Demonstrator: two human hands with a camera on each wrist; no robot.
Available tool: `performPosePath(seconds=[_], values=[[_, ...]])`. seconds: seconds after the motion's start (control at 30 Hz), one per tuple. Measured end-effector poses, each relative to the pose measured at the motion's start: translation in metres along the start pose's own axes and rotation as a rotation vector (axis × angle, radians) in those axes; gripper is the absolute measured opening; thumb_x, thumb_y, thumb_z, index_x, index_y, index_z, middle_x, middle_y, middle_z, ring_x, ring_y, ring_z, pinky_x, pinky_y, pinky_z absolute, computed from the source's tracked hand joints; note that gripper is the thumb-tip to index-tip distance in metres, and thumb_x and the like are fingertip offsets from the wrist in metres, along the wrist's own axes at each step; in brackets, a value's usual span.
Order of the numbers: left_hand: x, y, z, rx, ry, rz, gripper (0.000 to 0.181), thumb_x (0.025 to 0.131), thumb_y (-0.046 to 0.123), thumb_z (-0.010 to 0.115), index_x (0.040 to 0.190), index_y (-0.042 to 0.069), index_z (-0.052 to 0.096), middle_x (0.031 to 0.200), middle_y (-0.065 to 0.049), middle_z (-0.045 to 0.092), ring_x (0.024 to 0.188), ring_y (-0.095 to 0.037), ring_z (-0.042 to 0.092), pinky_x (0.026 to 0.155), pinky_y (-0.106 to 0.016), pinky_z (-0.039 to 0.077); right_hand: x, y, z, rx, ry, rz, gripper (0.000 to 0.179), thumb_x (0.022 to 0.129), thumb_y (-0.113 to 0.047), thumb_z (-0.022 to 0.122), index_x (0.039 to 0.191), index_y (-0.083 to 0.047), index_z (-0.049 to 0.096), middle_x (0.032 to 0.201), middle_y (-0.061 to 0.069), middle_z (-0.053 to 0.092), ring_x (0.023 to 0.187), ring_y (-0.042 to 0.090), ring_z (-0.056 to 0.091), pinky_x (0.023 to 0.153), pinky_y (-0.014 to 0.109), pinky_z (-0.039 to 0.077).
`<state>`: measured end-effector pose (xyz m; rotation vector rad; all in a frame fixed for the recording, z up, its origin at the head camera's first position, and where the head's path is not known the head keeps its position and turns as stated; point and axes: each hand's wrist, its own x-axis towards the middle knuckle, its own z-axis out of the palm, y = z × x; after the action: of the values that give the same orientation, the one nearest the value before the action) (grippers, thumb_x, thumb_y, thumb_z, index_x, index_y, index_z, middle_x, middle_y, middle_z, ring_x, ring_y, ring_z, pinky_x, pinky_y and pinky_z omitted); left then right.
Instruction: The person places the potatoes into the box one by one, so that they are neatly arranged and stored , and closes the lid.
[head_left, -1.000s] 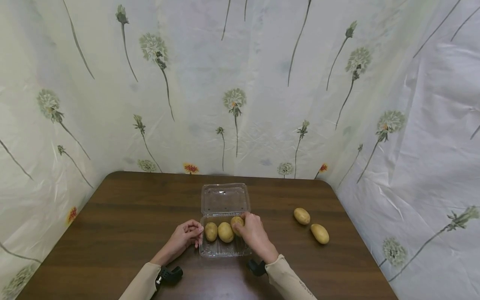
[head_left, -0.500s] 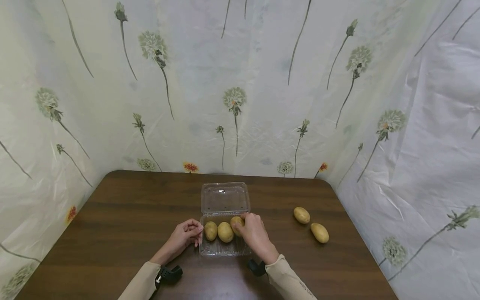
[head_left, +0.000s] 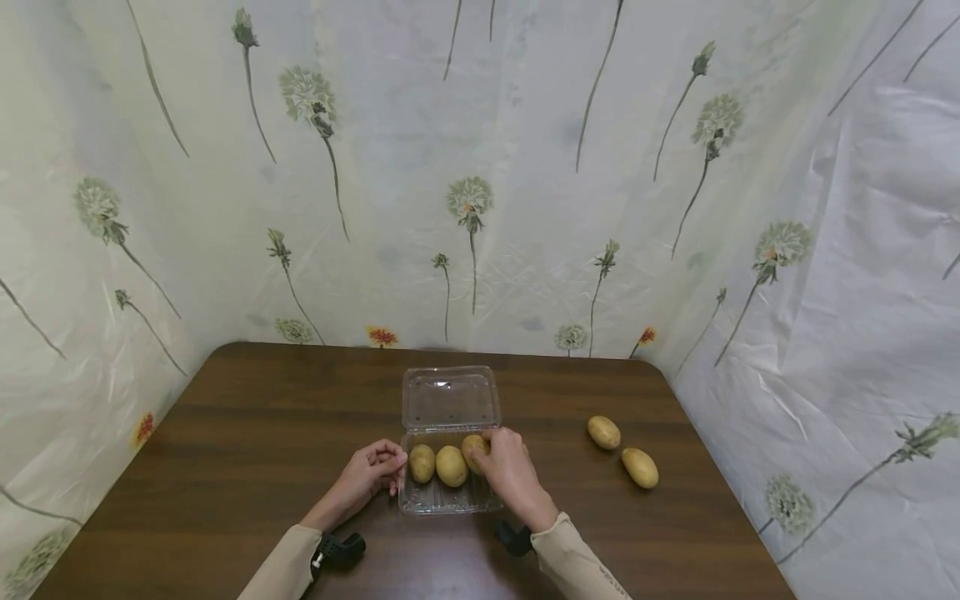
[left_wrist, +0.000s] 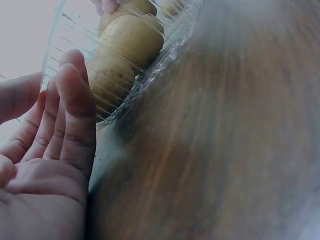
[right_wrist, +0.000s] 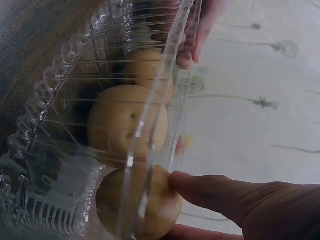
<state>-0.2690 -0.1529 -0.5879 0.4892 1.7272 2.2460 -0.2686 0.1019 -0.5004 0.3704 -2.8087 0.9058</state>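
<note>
Gripping a potato (head_left: 473, 452), right fingers (head_left: 498, 437) spread to its width.

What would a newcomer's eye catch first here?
Probably the three potatoes lined up in the open clear container low in the head view, the right hand gripping the rightmost one and the left hand holding the container's left edge. Next, two loose potatoes on the table to the right. A pale flower-print sheet hangs behind everything.
</note>
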Motion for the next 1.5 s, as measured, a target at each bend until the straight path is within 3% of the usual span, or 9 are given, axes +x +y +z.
performPosePath(seconds=[0.3,0.5,0.7,1.0,1.3,1.5], values=[[0.0005,-0.0007,0.0000,-0.008,0.003,-0.005,0.014,0.099,0.008,0.051,0.103,-0.006,0.048,0.080,-0.001,0.061,0.064,-0.011,0.060,0.055,-0.022,0.050,0.0001,0.0028,0.0019,-0.027,0.028,-0.045,0.006,0.075,-0.007,0.075,0.077,-0.005,0.071,0.067,0.002,0.055,0.063,0.015,0.048,0.053,0.028,0.038],[0.0015,-0.0009,-0.0002,-0.004,0.000,-0.004,0.012,0.100,0.007,0.051,0.103,-0.004,0.049,0.080,-0.001,0.061,0.065,-0.010,0.060,0.056,-0.022,0.050,0.0005,0.0039,0.0028,-0.025,0.017,-0.037,0.003,0.074,-0.008,0.072,0.075,-0.007,0.070,0.068,0.001,0.058,0.062,0.015,0.050,0.052,0.029,0.040],[0.0022,-0.0006,0.0001,-0.002,0.003,-0.001,0.013,0.100,0.008,0.051,0.103,-0.005,0.049,0.080,-0.001,0.061,0.065,-0.010,0.060,0.055,-0.022,0.050,0.0011,0.0042,0.0023,-0.034,0.020,-0.044,0.005,0.075,-0.010,0.074,0.078,-0.007,0.071,0.070,0.001,0.061,0.064,0.015,0.055,0.053,0.030,0.043],[0.0021,-0.0002,0.0010,0.001,0.005,-0.006,0.010,0.100,0.009,0.051,0.102,-0.001,0.050,0.080,0.000,0.061,0.064,-0.010,0.060,0.055,-0.022,0.050,0.0018,0.0047,0.0025,-0.026,0.009,-0.048,0.015,0.079,-0.018,0.073,0.068,-0.011,0.066,0.068,0.000,0.058,0.061,0.012,0.049,0.053,0.027,0.041],[0.0022,-0.0013,0.0015,0.011,0.005,-0.006,0.006,0.100,0.009,0.051,0.100,0.002,0.051,0.078,0.001,0.061,0.064,-0.010,0.060,0.055,-0.022,0.050,0.0037,0.0083,0.0045,-0.006,-0.017,0.006,0.017,0.080,-0.023,0.074,0.085,-0.007,0.074,0.080,0.003,0.070,0.072,0.015,0.061,0.063,0.032,0.051],[0.0010,-0.0011,0.0011,0.005,0.005,-0.003,0.018,0.100,0.008,0.050,0.104,-0.009,0.047,0.079,0.001,0.061,0.064,-0.010,0.060,0.055,-0.022,0.050,0.0029,0.0088,0.0018,0.066,-0.050,0.009,0.023,0.081,-0.023,0.073,0.094,-0.004,0.073,0.080,0.004,0.067,0.073,0.017,0.060,0.062,0.032,0.050]])
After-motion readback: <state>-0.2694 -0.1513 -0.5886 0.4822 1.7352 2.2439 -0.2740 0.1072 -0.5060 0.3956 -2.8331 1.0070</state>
